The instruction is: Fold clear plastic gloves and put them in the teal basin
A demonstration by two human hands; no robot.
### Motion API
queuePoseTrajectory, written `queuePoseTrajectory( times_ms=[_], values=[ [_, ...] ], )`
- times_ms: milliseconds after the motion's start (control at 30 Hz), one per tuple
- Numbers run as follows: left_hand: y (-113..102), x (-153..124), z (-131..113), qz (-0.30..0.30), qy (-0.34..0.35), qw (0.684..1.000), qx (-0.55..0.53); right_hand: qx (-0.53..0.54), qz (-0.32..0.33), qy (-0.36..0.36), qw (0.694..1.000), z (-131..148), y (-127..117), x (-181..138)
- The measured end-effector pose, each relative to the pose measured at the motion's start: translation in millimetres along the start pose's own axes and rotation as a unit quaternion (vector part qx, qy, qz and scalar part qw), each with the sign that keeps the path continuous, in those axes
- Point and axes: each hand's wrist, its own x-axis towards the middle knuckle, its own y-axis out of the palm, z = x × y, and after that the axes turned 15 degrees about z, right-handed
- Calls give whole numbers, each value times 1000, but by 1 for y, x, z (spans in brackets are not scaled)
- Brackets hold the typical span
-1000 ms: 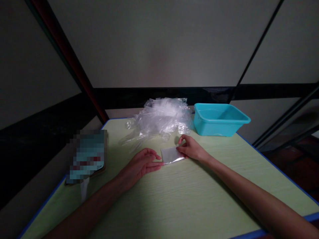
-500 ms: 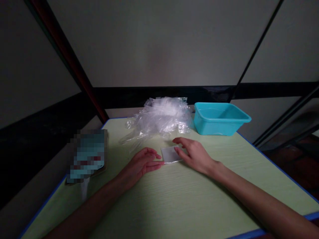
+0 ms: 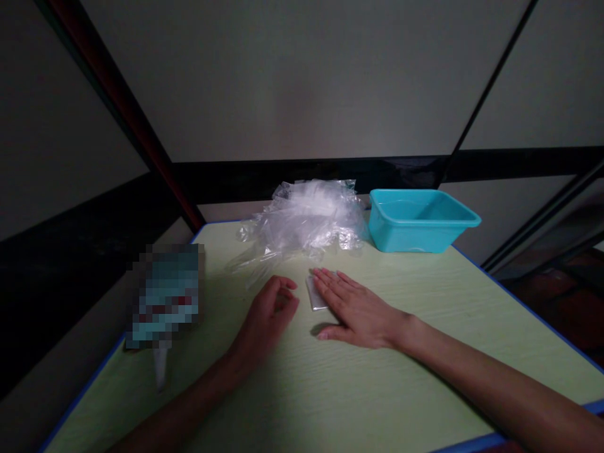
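Observation:
A small, flat, folded piece of clear plastic, apparently a folded plastic bag, lies on the table. My right hand presses flat over it with fingers outstretched, hiding most of it; the thumb rests on the tabletop, apart from the others. To its left, my left hand is off the plastic, its fingers curved with a gap between thumb and fingertips and nothing held. Behind both hands sits a loose heap of crumpled clear plastic bags.
A turquoise plastic basin stands at the back right. On the left is a pixelated flat object with a pale strip below it. The light green table has blue edging and meets a panelled wall.
My right hand has gone from fingers curled at the plastic's right edge to lying flat across it. My left hand has drawn back left, and its fingers have curled.

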Motion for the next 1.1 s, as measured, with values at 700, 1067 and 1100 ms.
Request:
queuePoseTrajectory(
  times_ms=[700, 1067, 1100],
  values=[
    [14, -4, 6, 192, 78, 800, 563, 2, -10, 18, 1000, -4, 7, 0],
    [14, -2, 4, 198, 72, 815, 540, 12, 2, 13, 1000, -6, 6, 1],
    [13, -3, 4, 196, 73, 813, 543, 8, 1, 13, 1000, -6, 6, 1]
  ],
)
